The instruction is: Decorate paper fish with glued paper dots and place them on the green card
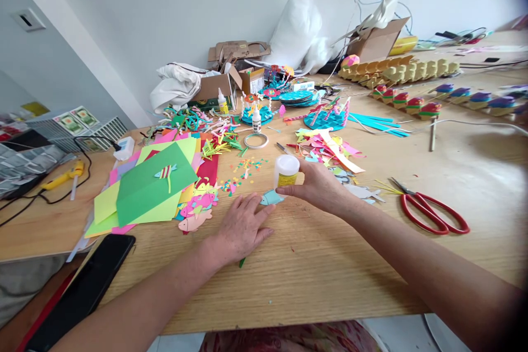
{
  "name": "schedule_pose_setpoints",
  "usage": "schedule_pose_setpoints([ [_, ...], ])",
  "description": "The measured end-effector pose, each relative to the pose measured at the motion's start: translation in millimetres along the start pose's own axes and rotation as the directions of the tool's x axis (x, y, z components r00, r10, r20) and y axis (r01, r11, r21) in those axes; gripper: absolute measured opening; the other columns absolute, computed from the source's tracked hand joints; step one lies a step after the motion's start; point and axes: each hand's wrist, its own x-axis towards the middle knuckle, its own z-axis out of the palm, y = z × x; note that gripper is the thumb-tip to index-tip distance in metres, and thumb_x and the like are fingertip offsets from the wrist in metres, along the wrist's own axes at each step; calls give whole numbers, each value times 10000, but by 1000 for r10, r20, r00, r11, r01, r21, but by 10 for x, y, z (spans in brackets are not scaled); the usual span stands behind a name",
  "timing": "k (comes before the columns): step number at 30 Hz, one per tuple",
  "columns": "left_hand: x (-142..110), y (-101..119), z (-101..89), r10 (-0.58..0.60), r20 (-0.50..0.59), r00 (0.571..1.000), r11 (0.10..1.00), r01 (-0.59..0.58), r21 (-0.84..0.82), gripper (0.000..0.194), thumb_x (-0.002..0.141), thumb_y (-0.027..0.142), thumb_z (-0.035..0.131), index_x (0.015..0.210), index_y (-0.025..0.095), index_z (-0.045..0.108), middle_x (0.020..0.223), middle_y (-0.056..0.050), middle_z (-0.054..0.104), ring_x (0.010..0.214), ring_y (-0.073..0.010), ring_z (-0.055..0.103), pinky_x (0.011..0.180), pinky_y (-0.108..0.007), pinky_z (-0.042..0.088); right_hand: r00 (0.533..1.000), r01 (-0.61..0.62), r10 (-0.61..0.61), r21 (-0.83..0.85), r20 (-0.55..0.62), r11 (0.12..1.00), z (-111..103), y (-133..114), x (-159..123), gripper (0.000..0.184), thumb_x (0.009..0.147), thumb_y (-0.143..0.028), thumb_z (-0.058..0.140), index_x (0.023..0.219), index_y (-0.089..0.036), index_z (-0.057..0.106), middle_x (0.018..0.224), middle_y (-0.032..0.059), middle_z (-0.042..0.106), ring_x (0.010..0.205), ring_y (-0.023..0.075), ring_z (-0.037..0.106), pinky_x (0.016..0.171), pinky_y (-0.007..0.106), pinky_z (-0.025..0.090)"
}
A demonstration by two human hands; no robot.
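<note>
Bottle [286, 171], white with a yellow label, in the right hand [319, 184], between thumb and curled fingers: seemingly a side grip to keep both ends free. Sits at the right end of a blue paper fish [271, 198]; touching or just above, impossible to tell. Left hand [244, 226] palm down, loosely spread, nothing in its grip, fingertips at the left end of the fish, probably to steady such light paper. Flat on the wooden tabletop [330, 275], that fish, between both hands. To the left, cut-out fish [195, 222] in a loose cluster, likely for keeping together. Beyond the hands, paper confetti [233, 185] and a pale ring [256, 147]. Far right, red-handled scissors [424, 214], handles on the near side, apparently for easy reach. Farther left, a green sheet [140, 190] atop stacked paper, under a striped fish [165, 171], perhaps as a resting place.
</note>
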Motion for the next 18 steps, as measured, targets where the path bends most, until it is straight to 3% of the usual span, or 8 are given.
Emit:
schedule_pose_setpoints([
  [18, -9, -3, 11, 12, -17, 1000, 1000, -12, 15, 396, 819, 367, 420, 1184, 216, 390, 1217, -111, 376, 1152, -238, 331, 938, -422, 283, 999, 13, -12, 21, -38, 1000, 49, 12, 156, 362, 602, -433, 630, 852, -176, 578, 784, 32, 629, 706, 186, 557, 570, 259, 375],
])
